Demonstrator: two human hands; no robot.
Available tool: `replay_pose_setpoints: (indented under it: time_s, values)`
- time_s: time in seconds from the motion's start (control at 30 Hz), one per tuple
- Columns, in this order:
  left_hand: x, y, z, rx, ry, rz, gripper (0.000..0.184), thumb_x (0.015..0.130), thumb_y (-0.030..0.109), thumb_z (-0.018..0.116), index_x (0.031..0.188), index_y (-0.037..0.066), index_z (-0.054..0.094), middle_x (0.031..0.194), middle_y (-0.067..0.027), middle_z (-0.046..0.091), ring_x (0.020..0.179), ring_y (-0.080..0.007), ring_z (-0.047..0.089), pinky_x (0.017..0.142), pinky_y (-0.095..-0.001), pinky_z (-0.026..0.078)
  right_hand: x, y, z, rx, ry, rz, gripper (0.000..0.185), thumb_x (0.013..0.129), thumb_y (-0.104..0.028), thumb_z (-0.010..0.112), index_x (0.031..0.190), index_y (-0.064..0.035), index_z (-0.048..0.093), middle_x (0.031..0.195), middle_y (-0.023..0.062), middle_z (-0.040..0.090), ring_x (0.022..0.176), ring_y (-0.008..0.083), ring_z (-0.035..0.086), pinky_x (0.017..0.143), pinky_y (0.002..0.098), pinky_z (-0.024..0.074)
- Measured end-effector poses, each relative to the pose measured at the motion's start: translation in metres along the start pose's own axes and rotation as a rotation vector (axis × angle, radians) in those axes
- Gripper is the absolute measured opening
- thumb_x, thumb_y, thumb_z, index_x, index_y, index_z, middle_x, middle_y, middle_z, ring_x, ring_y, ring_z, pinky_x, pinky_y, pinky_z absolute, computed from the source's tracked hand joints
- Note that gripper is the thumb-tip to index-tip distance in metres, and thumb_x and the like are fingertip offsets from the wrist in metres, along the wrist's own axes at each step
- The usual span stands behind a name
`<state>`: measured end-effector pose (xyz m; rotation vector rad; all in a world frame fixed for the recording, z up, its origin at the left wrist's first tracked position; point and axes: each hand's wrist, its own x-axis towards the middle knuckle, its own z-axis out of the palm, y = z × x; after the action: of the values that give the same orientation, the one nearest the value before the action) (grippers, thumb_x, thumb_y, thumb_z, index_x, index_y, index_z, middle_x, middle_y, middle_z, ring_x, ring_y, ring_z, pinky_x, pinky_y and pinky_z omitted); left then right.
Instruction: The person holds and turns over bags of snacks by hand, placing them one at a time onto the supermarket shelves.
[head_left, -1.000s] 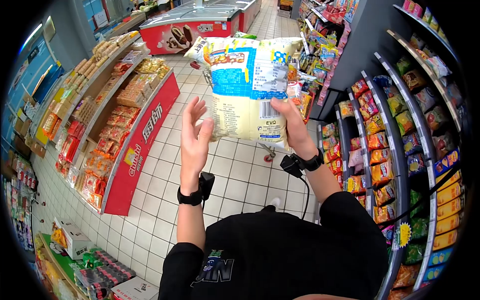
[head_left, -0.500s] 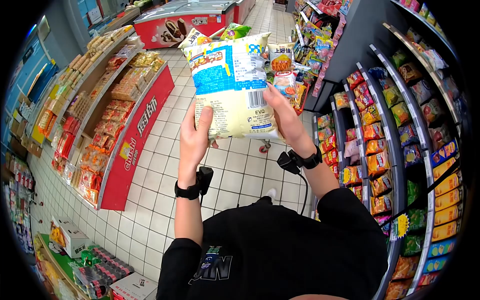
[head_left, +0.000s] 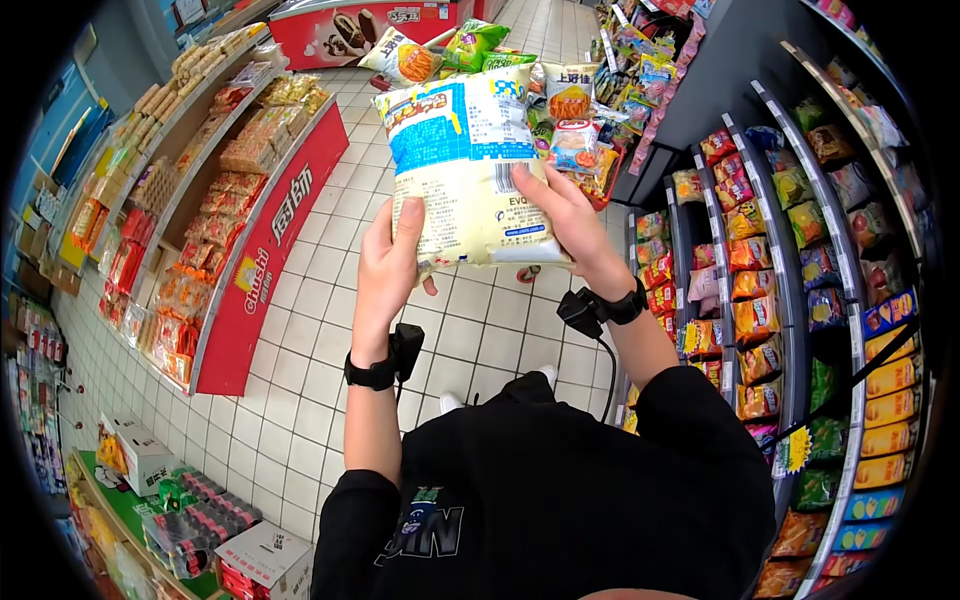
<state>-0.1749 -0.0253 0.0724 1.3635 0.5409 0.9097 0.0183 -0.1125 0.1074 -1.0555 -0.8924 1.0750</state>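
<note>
Clasping snack bag (head_left: 465,195) | left hand (head_left: 388,258), right hand (head_left: 578,225): grip closed at edges | far side unclear

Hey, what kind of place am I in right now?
Probably a grocery shop: bagged snacks line the right side, a red display stand holds packets on the left, and what looks like an ice-cream freezer stands ahead.

At upper centre, the held bag (head_left: 462,180) bears "EVQ" at its lower right; the bag behind (head_left: 569,92) reads "上好佳". Left, a red shelf panel (head_left: 272,248) says "Chushi" and "厨师". The black shirt's (head_left: 580,480) lettering starts with "N".
</note>
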Motion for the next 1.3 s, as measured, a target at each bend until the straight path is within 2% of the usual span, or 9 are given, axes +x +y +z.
replay_pose_setpoints:
  time_s: [0.27, 0.5, 0.6, 0.67, 0.7, 0.73, 0.8, 0.83, 1.3]
  values:
    - [0.015, -0.016, 0.024, -0.009, -0.068, -0.089, 0.053, 0.103, 0.048, 0.041, 0.115, -0.001, 0.055, 0.088, -0.0084, 0.066, 0.069, -0.0125, 0.066, 0.048, -0.027, 0.056, -0.002, -0.003, -0.037, -0.01, -0.014, 0.098, 0.043, 0.098, -0.034, 0.06, 0.125, -0.0011, 0.054, 0.111, 0.0045, 0.065, 0.096, 0.0088, 0.064, 0.081, 0.0251, 0.0516]
    - [0.048, -0.049, 0.08, -0.038, -0.124, -0.156, 0.051, 0.103, 0.047, 0.041, 0.117, -0.001, 0.054, 0.091, -0.0099, 0.067, 0.072, -0.0138, 0.068, 0.051, -0.0277, 0.058, -0.003, -0.003, -0.104, 0.042, 0.104, 0.121, 0.045, 0.098, -0.034, 0.06, 0.128, -0.0011, 0.05, 0.114, 0.0053, 0.064, 0.097, 0.0101, 0.064, 0.082, 0.0262, 0.0523]
    - [0.068, -0.07, 0.107, -0.109, -0.177, -0.219, 0.051, 0.101, 0.044, 0.05, 0.126, -0.001, 0.051, 0.097, -0.0091, 0.067, 0.074, -0.0134, 0.067, 0.052, -0.0273, 0.056, -0.002, -0.003, -0.142, 0.061, 0.119, 0.135, 0.048, 0.098, -0.032, 0.061, 0.132, -0.0012, 0.047, 0.119, 0.0056, 0.062, 0.102, 0.011, 0.063, 0.086, 0.0272, 0.0517]
    - [0.079, -0.084, 0.132, -0.169, -0.206, -0.126, 0.047, 0.1, 0.039, 0.055, 0.125, -0.001, 0.052, 0.097, -0.0084, 0.067, 0.072, -0.013, 0.067, 0.053, -0.0266, 0.054, -0.008, -0.007, -0.168, 0.004, 0.122, 0.025, 0.053, 0.098, -0.03, 0.061, 0.138, -0.0009, 0.042, 0.123, 0.0063, 0.06, 0.107, 0.0115, 0.061, 0.089, 0.0278, 0.0511]
    - [0.086, -0.083, 0.14, -0.188, -0.274, -0.168, 0.051, 0.098, 0.036, 0.061, 0.131, -0.002, 0.05, 0.106, -0.0076, 0.066, 0.086, -0.0132, 0.066, 0.07, -0.027, 0.054, -0.012, -0.013, -0.182, 0.019, 0.109, 0.013, 0.062, 0.098, -0.028, 0.062, 0.145, 0.0002, 0.033, 0.13, 0.0084, 0.057, 0.114, 0.0131, 0.057, 0.095, 0.0288, 0.0479]
    - [0.093, -0.091, 0.158, -0.189, -0.301, -0.176, 0.051, 0.098, 0.036, 0.061, 0.131, -0.002, 0.05, 0.106, -0.0076, 0.066, 0.086, -0.0132, 0.066, 0.07, -0.027, 0.054, -0.017, -0.016, -0.2, 0.02, 0.136, 0.006, 0.062, 0.098, -0.028, 0.062, 0.145, 0.0002, 0.033, 0.13, 0.0084, 0.057, 0.114, 0.0131, 0.057, 0.095, 0.0288, 0.0479]
    - [0.109, -0.11, 0.189, -0.145, -0.283, 0.057, 0.06, 0.096, 0.037, 0.064, 0.138, -0.002, 0.046, 0.117, -0.0068, 0.063, 0.103, -0.013, 0.06, 0.088, -0.0278, 0.048, -0.025, -0.014, -0.235, -0.111, 0.156, -0.093, 0.068, 0.098, -0.028, 0.061, 0.149, 0.0007, 0.027, 0.135, 0.01, 0.053, 0.121, 0.0151, 0.052, 0.101, 0.0298, 0.0431]
    - [0.112, -0.113, 0.205, -0.181, -0.336, 0.008, 0.069, 0.093, 0.039, 0.068, 0.142, -0.002, 0.043, 0.125, -0.0058, 0.06, 0.113, -0.0126, 0.053, 0.097, -0.0278, 0.041, -0.035, -0.016, -0.251, -0.133, 0.174, -0.105, 0.072, 0.099, -0.028, 0.061, 0.151, 0.0011, 0.021, 0.139, 0.0109, 0.05, 0.126, 0.0164, 0.048, 0.104, 0.0302, 0.0388]
    - [0.154, -0.148, 0.412, -0.101, -0.587, 0.028, 0.075, 0.091, 0.042, 0.069, 0.143, -0.004, 0.04, 0.126, -0.0098, 0.06, 0.113, -0.0157, 0.055, 0.096, -0.0299, 0.044, -0.127, -0.064, -0.42, -0.332, 0.444, -0.262, 0.079, 0.1, -0.034, 0.056, 0.151, 0.007, 0.013, 0.145, 0.0176, 0.043, 0.134, 0.0213, 0.041, 0.11, 0.0333, 0.032]
